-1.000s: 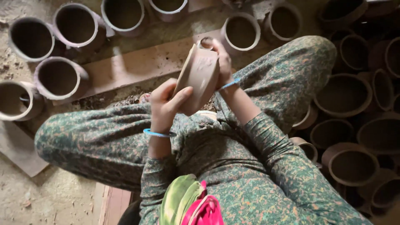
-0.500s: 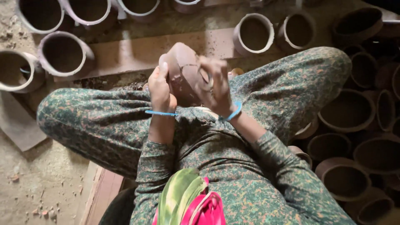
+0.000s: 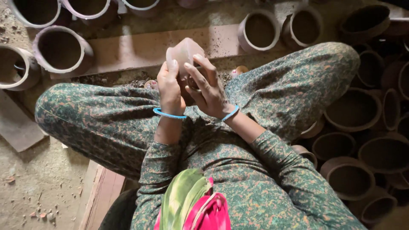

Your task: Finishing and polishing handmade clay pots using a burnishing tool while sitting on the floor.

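The small brown unfired clay pot (image 3: 184,53) sits now at about 12 o'clock above the lap, between both hands, and its rounded underside faces up. Half a second ago it leaned more to the left; one second ago its flat side showed and it was held higher to the right. So the pot is being turned around in the hands. The left hand (image 3: 169,87) wraps its left side, fingers pressed together. The right hand (image 3: 208,89) grips the right side, fingers spread. Pale-rimmed clay pots (image 3: 59,49) stand at 10 o'clock, dark stacked clay bowls (image 3: 353,110) at 3 o'clock.
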